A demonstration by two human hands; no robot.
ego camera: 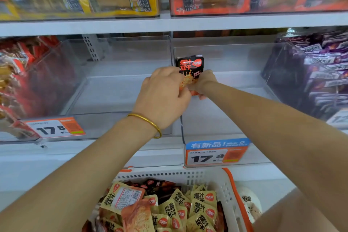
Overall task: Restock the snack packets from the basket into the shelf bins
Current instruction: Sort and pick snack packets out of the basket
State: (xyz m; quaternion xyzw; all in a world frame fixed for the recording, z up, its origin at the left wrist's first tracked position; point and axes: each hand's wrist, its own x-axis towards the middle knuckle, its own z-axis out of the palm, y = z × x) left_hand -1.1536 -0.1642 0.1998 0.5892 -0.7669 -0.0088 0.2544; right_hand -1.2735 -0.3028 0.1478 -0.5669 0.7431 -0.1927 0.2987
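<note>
White slotted plastic basket (222, 181) nearest, before the shelf edge; tan snack packets (201, 207) heaped in it. Behind and above, two bins side by side: left clear plastic bin (122, 90), right clear plastic bin (235, 58). Left hand (163, 92) and right hand (205, 83) meet over the shared wall, black snack packet (190, 64) gripped between them. Red-packet bin (28, 81) far left, purple-packet bin (316, 73) far right. Orange price tag (216, 154) on the right clear bin's front.

Black packet (189, 66): red lettering, upright, gripped from both sides by left hand (162, 92) and right hand (204, 83), over the left side of a clear shelf bin (235, 84).
Basket (224, 184): white, orange rim, below the shelf, heaped with tan packets (203, 207) and a few dark packets (160, 184).
</note>
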